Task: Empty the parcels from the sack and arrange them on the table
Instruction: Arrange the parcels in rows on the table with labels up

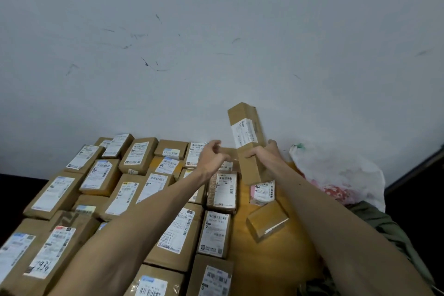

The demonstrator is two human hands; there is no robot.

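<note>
My right hand (260, 154) grips a long narrow cardboard parcel (246, 134) with a white label, held upright and tilted above the back of the wooden table (276, 259). My left hand (211, 154) hovers just left of it with fingers loosely curled, holding nothing. Several brown parcels (134, 154) with white labels lie in rows across the table's left and middle. A small brown box (266, 220) and a pink parcel (262, 193) lie apart on the bare wood at the right. The white sack (341, 173) slumps at the table's right end.
A scuffed white wall (216, 43) stands directly behind the table. Olive green fabric (384, 230) lies at the right below the sack. Dark floor shows at the far left and far right. Bare wood shows between the rows and the sack.
</note>
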